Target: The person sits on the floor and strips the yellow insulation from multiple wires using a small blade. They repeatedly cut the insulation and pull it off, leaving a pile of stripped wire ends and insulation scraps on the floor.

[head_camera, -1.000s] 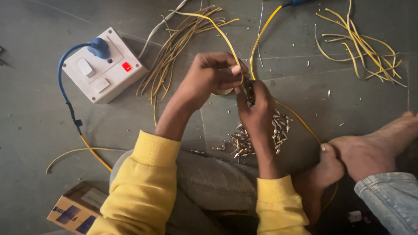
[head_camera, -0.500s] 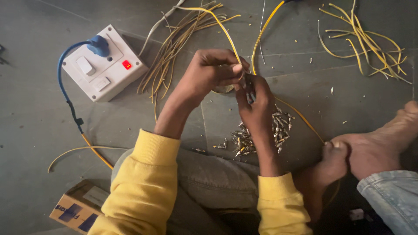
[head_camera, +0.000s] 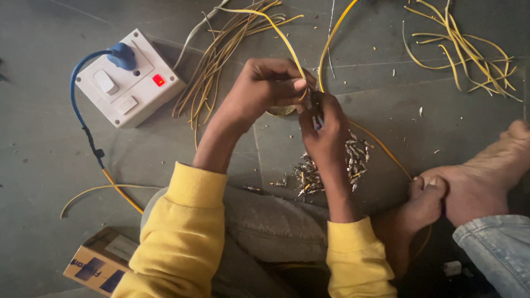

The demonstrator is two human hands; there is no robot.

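Note:
My left hand [head_camera: 264,88] pinches a thin yellow wire [head_camera: 270,25] between thumb and fingers at the middle of the view. My right hand [head_camera: 326,132] is closed around a small dark tool [head_camera: 315,107] held upright, its tip meeting the wire's end right beside the left thumb. Both hands touch each other above the grey floor. Below the right hand lies a heap of small metal connectors [head_camera: 331,165]. A second yellow wire [head_camera: 381,149] runs from the hands towards my feet [head_camera: 469,182].
A white switch box [head_camera: 130,83] with a lit red light and a blue plug [head_camera: 121,55] sits at the upper left, its blue and yellow cable curling down. Bundles of cut yellow wires [head_camera: 221,55] lie above the hands and at the upper right [head_camera: 464,49]. A cardboard box [head_camera: 99,262] lies lower left.
The hands stay together on the wire and tool with only slight shifts. The view has drifted a little.

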